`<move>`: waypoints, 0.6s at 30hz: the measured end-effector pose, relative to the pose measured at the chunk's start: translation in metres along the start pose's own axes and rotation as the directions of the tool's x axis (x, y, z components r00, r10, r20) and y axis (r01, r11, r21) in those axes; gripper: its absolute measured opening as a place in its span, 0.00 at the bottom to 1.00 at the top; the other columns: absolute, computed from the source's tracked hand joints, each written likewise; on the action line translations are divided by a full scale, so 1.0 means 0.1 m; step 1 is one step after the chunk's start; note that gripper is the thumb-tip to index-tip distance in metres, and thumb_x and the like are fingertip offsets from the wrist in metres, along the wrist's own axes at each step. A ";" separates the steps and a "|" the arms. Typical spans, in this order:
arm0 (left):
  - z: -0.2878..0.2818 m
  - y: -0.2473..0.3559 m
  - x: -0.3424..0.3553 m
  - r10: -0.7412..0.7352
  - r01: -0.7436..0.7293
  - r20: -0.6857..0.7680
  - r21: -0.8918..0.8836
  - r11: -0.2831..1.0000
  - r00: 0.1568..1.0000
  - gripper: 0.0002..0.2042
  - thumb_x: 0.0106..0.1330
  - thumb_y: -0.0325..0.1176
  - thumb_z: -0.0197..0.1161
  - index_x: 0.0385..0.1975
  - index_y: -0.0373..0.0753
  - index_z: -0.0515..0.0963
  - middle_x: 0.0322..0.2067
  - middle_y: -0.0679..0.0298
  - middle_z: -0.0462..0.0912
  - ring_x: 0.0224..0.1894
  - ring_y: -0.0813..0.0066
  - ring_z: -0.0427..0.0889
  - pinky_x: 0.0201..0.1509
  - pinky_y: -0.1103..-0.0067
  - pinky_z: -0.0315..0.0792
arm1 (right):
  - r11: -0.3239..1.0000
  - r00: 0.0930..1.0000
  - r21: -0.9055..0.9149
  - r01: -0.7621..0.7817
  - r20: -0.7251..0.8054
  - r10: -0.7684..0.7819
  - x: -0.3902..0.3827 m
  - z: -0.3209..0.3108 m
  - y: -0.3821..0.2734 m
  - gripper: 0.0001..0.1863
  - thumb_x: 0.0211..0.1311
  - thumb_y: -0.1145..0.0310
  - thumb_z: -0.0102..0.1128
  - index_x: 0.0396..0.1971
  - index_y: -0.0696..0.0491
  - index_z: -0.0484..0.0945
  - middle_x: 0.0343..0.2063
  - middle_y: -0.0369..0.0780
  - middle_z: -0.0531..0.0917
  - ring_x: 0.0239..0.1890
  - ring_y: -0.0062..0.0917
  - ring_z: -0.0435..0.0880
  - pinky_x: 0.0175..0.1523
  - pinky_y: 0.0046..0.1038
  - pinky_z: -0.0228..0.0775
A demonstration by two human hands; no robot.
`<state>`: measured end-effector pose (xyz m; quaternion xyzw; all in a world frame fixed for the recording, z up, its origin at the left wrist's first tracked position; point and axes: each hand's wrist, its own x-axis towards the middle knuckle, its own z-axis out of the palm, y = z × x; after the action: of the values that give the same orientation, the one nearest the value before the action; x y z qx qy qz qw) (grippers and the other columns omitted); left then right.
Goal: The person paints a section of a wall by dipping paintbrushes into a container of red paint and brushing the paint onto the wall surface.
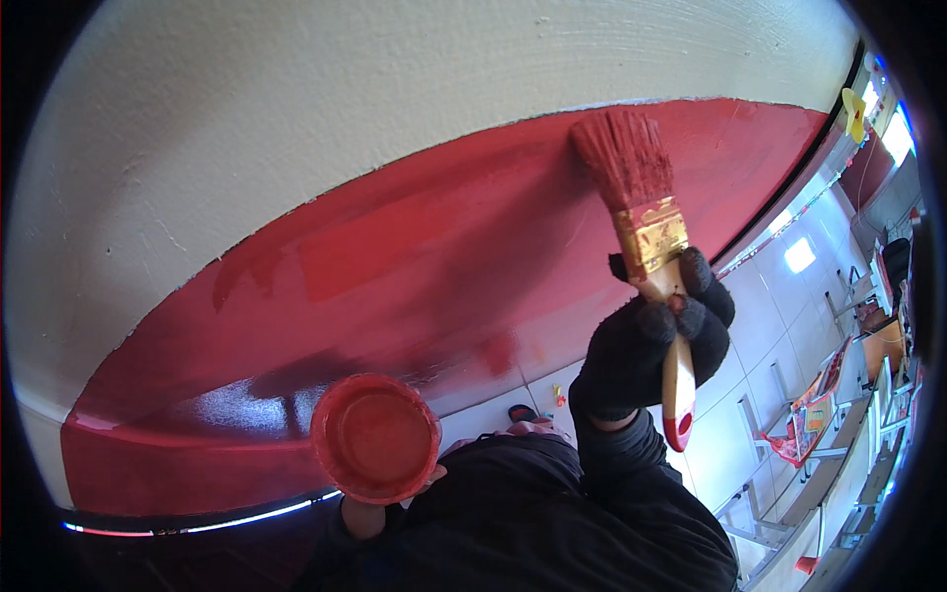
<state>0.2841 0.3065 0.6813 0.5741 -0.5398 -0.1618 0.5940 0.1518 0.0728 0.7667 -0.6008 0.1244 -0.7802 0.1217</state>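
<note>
A wide paintbrush (646, 222) with a wooden handle and gold ferrule is gripped in my right hand (656, 350), which wears a black glove. Its red-coated bristles reach the upper part of the red band (395, 266) on the wall, just under the border with the cream paint (296, 109). From the frame I cannot tell whether the bristles press on the wall. My left hand (431, 481) is closed around the far side of a round tub of red paint (377, 439); most of its fingers are hidden beneath the tub.
The red wall band has wet, shiny patches and darker streaks at lower left. White floor tiles (715, 385) lie below and to the right. Tables and chairs with pale legs (760, 513) stand along the right side, one bearing colourful printed items (814, 414). A sandal (521, 413) shows near the wall.
</note>
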 end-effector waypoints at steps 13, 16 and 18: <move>0.00 -0.03 0.07 0.028 -0.028 -0.009 -0.045 0.999 1.000 0.43 0.40 0.42 0.69 0.58 0.48 0.51 0.53 0.65 0.61 0.56 0.69 0.62 0.58 0.71 0.60 | 0.989 0.952 0.076 -0.126 -0.273 0.142 0.06 -0.14 0.15 0.19 0.60 0.59 0.50 0.44 0.57 0.66 0.39 0.55 0.73 0.34 0.44 0.79 0.34 0.35 0.79; -0.01 -0.03 0.08 0.035 -0.035 -0.007 -0.059 0.998 0.999 0.44 0.40 0.42 0.70 0.58 0.48 0.51 0.53 0.65 0.62 0.55 0.69 0.62 0.58 0.71 0.61 | 0.996 0.995 0.040 -0.074 -0.061 0.076 -0.03 -0.05 -0.07 0.19 0.58 0.59 0.52 0.43 0.57 0.68 0.42 0.56 0.72 0.34 0.45 0.79 0.36 0.37 0.78; -0.03 -0.03 0.08 0.039 -0.040 -0.010 -0.065 0.997 0.999 0.44 0.40 0.42 0.70 0.58 0.48 0.51 0.53 0.65 0.62 0.55 0.69 0.63 0.58 0.71 0.61 | 0.998 0.998 0.029 -0.063 0.013 0.062 -0.03 -0.05 -0.14 0.19 0.56 0.61 0.56 0.42 0.58 0.69 0.42 0.54 0.72 0.34 0.44 0.80 0.35 0.35 0.78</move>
<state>0.2907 0.3006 0.6828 0.5444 -0.5428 -0.1648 0.6179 0.1472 0.0873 0.7671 -0.5995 0.1307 -0.7741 0.1558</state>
